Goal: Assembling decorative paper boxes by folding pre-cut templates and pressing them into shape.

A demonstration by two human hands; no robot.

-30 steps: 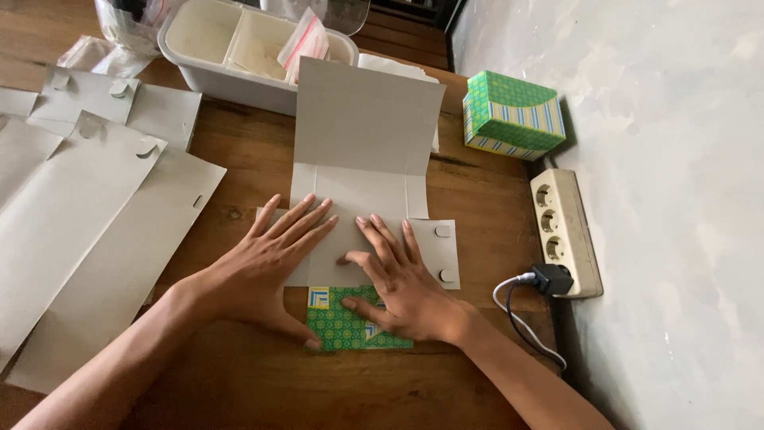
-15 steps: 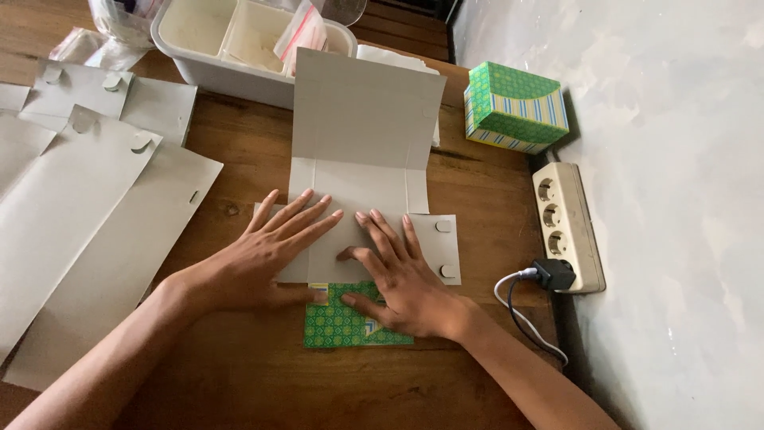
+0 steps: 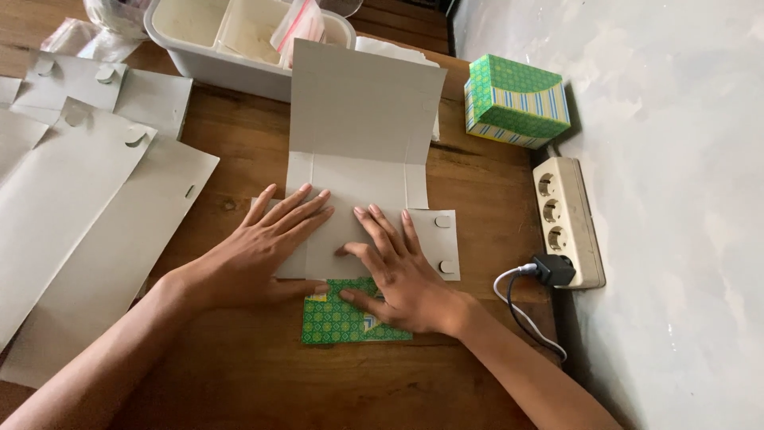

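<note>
A flat, unfolded cardboard box blank [image 3: 362,135] lies grey side up on the wooden table [image 3: 239,151]; its near flap [image 3: 342,322] shows a green patterned print. My left hand [image 3: 259,247] presses flat on the left of the blank's middle panel, fingers spread. My right hand [image 3: 398,275] presses flat beside it, thumb over the green flap. Both hands hold the card down and grasp nothing. A side flap with two round tabs [image 3: 442,243] sticks out to the right of my right hand.
More grey box blanks [image 3: 72,199] lie stacked at the left. A white plastic tub [image 3: 199,60] with small bags stands at the back. A finished green patterned box [image 3: 513,99] sits at the back right, a power strip [image 3: 565,219] with a black plug [image 3: 551,269] along the wall.
Both hands stay pressed on the blank, almost unmoved. The view has shifted slightly.
</note>
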